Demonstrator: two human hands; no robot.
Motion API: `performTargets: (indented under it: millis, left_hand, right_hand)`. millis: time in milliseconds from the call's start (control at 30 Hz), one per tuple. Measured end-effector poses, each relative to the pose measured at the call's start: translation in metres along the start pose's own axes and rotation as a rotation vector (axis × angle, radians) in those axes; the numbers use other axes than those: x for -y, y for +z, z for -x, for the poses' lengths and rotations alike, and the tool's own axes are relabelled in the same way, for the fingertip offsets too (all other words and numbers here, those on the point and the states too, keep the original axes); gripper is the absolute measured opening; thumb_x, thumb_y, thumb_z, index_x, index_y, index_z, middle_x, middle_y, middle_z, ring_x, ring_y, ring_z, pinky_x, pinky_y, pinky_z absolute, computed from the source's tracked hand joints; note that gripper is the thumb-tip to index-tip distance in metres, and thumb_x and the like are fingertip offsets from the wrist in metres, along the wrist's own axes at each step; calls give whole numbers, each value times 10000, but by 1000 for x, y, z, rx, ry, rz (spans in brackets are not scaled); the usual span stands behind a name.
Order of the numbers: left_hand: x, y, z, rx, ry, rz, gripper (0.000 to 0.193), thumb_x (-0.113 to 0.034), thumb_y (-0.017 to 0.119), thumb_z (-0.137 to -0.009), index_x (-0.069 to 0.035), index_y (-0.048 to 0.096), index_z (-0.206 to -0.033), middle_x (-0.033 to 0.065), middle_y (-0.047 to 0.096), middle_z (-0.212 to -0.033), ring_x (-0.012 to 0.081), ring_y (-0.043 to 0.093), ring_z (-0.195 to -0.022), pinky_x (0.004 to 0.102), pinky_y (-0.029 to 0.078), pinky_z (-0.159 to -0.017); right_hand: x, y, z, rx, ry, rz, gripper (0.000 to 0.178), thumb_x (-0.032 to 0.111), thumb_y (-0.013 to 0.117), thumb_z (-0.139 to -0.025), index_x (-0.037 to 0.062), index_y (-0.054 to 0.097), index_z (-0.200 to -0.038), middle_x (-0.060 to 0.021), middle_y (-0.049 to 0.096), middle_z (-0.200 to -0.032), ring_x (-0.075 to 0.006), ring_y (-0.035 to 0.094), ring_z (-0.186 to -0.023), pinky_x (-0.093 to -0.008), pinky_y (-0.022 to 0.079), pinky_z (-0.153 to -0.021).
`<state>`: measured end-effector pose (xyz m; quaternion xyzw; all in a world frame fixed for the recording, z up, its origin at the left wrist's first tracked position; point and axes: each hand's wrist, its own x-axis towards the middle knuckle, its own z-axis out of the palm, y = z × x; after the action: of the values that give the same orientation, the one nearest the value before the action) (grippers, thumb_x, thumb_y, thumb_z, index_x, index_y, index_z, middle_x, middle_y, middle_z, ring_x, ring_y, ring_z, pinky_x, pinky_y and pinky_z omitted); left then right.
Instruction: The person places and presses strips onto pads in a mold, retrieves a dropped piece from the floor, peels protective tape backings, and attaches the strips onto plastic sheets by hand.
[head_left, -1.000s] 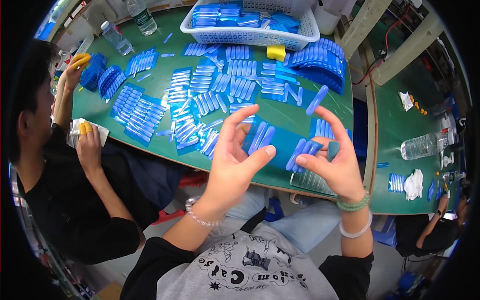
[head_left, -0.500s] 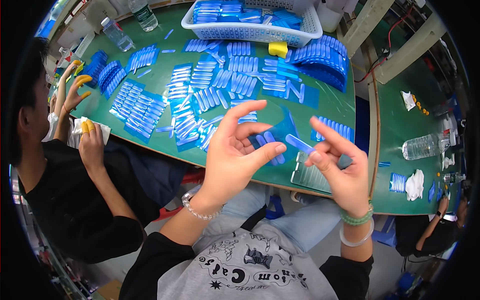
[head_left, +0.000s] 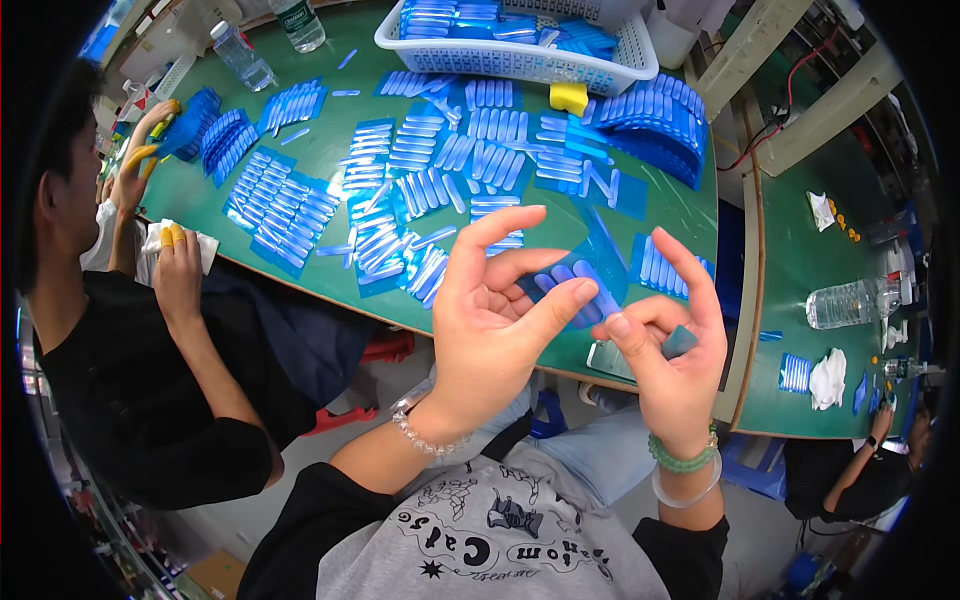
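My left hand (head_left: 490, 335) pinches a translucent blue film sheet (head_left: 604, 252) with a few oblong blue strips on it, thumb across its near edge. My right hand (head_left: 672, 365) holds one slim, round-ended blue strip (head_left: 599, 287) by its near end, between thumb and a finger. That strip lies against the sheet, alongside the others. A small dark teal piece (head_left: 681, 342) is tucked among my right fingers; its kind I cannot make out. Partly hidden beneath my hands, a clear ribbed plate (head_left: 608, 358) rests on the table edge.
Film sheets with rows of blue strips (head_left: 380, 235) cover the green table (head_left: 300, 200). A white basket (head_left: 520, 62) of them stands at the back, near a yellow sponge (head_left: 569, 98) and a curved stack (head_left: 655, 130). On the left a co-worker (head_left: 120, 350) wears yellow finger covers.
My right hand has moved left and brought its strip from beside the film sheet onto it, next to the other strips. The co-worker's far hand has shifted to the blue sheets.
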<state>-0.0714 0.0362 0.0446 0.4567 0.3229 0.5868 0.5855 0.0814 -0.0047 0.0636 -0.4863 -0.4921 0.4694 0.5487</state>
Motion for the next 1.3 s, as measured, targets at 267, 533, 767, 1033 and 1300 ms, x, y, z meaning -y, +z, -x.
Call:
performTargets:
  millis: [267,533,767,1033,1300]
  left_hand:
    - [2,-1,1,1,33,-9,482,77,676,-843,-2,434,-1253,147,668,-1022,137,670,-885,225,550,-745]
    - [4,-2,3,-23,25,-15,457,62,693,-839,-2,458,-1226,134,678,-992,124,671,-870,195,529,-701]
    - [4,1,4,-17,33,-27,459,50,701,-838,10,465,-1230,141,684,-988,134,676,-878,204,534,-720]
    - [3,1,5,8,2,-36,481,46,705,-836,11,459,-1248,137,693,-957,126,678,-833,195,527,-683]
    - [8,6,3,-37,-106,103,509,60,695,-827,-3,449,-1267,125,700,-949,122,668,-843,227,529,-730]
  right_hand:
    - [0,1,-3,-24,59,5,684,-31,659,-879,-20,285,-1451,-83,693,-811,-114,661,-835,-188,481,-684]
    - [0,3,-3,-41,68,-7,682,-28,669,-871,-15,303,-1446,-77,696,-800,-103,660,-821,-168,462,-648]
    - [1,2,-4,-40,72,31,686,-19,685,-858,-8,320,-1439,-72,695,-786,-88,650,-805,-157,450,-632]
    - [2,-1,-4,-57,80,62,702,-3,708,-844,10,335,-1439,-58,695,-763,-49,623,-743,-140,395,-560]
    - [4,-13,0,-8,122,48,581,89,681,-892,-25,409,-1392,-92,708,-832,-71,624,-758,-186,462,-663]
